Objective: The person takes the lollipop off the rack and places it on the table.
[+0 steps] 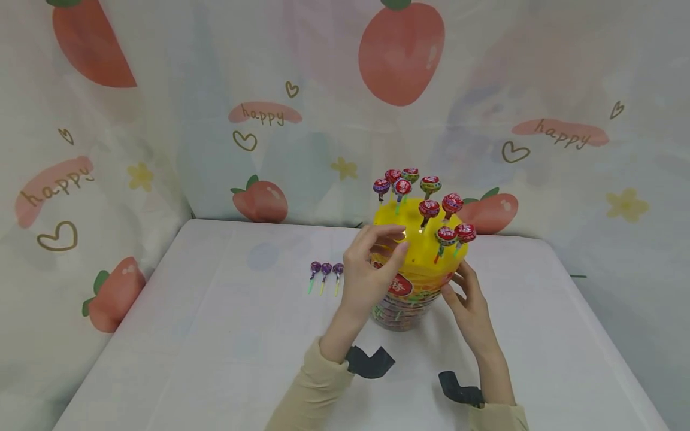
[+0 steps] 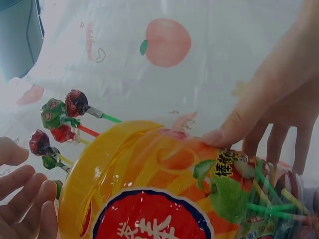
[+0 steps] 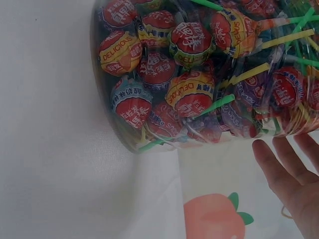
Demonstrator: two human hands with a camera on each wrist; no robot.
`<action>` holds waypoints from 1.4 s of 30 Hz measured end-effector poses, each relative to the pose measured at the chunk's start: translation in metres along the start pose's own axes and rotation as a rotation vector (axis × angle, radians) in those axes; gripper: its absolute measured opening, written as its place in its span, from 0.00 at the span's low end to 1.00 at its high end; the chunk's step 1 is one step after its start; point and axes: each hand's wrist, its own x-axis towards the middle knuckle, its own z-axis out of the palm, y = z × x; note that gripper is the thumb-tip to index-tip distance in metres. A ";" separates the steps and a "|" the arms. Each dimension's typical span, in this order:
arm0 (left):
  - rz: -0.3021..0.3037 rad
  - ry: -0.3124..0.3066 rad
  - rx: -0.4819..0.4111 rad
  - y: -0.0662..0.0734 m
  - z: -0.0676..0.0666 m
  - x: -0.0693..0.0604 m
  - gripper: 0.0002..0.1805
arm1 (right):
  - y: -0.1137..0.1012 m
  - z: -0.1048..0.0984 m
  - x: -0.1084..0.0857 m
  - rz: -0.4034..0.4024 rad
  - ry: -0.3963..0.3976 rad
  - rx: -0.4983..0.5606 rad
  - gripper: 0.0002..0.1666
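Observation:
A clear plastic jar (image 1: 401, 314) of lollipops with a yellow lid (image 1: 401, 218) stands on the table; several wrapped lollipops (image 1: 429, 208) stick up from the lid by their sticks. My left hand (image 1: 372, 263) is at the left side of the lid, fingers loosely bent and thumb apart, with nothing visible between them. On the jar's right side, my right hand (image 1: 474, 308) touches the wall with thumb and fairly straight fingers. Its thumb (image 2: 224, 132) rests by the label in the left wrist view. Densely packed lollipops (image 3: 189, 42) show through the wall in the right wrist view.
Three purple lollipops (image 1: 326, 269) lie side by side on the white table (image 1: 215, 335), left of the jar. A printed cloth backdrop (image 1: 323, 60) with fruit pictures hangs behind. Each wrist wears a black strap (image 1: 371, 363).

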 end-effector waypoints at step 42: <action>-0.012 -0.084 0.082 0.024 0.034 0.004 0.16 | -0.005 -0.001 0.000 0.033 -0.006 0.016 0.38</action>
